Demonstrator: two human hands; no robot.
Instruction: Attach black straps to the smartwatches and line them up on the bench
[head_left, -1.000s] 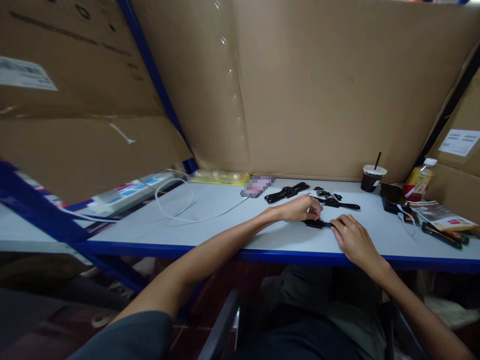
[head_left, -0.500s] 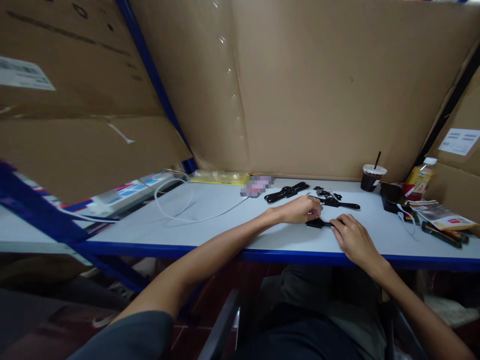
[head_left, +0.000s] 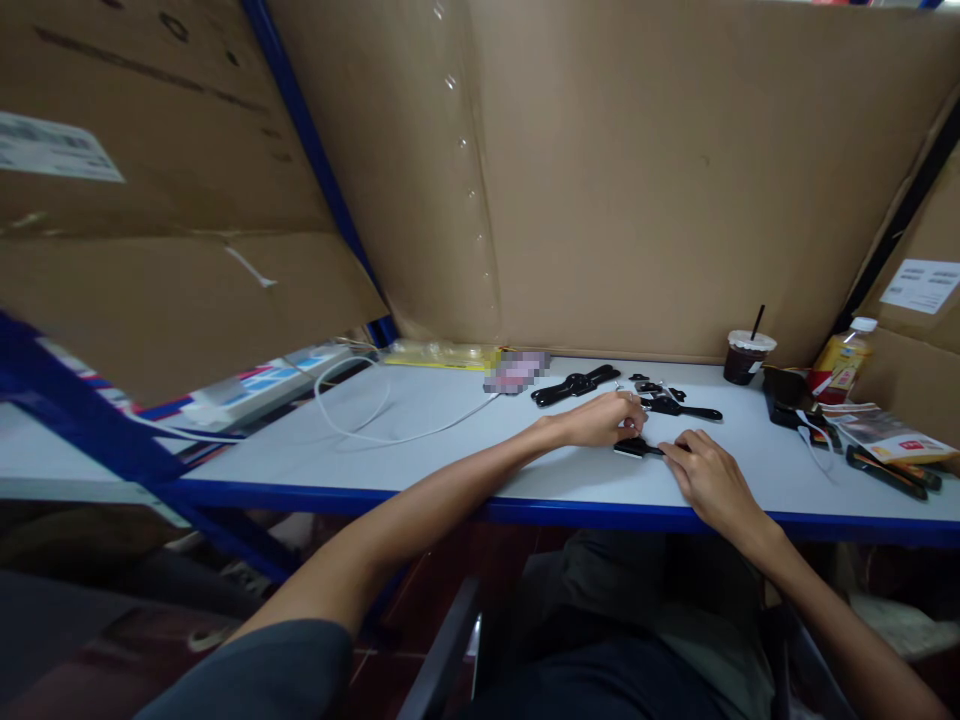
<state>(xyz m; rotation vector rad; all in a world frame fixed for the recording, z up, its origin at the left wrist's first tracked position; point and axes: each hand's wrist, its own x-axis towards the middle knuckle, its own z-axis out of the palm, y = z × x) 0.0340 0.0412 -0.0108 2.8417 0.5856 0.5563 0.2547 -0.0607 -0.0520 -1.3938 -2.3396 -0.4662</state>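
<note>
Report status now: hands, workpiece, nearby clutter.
Right hand holds narrow end of black, flat, paddle-shaped piece. Left hand at its wide end, grip unclear. Nearby: black long-handled piece just beyond, on white tabletop.

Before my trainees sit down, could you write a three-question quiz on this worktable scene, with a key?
1. Which of the person's hands is at the narrow end of the black paddle-shaped piece?
2. Which is nearer the dark-filled plastic cup: (a) the white-capped, yellow-and-red plastic bottle or (b) the white paper label on the left-hand cardboard?
3. True or false: the thin straw in that cup is white.

Key: 1. The right hand. 2. (a). 3. False; the thin straw is black.
</note>
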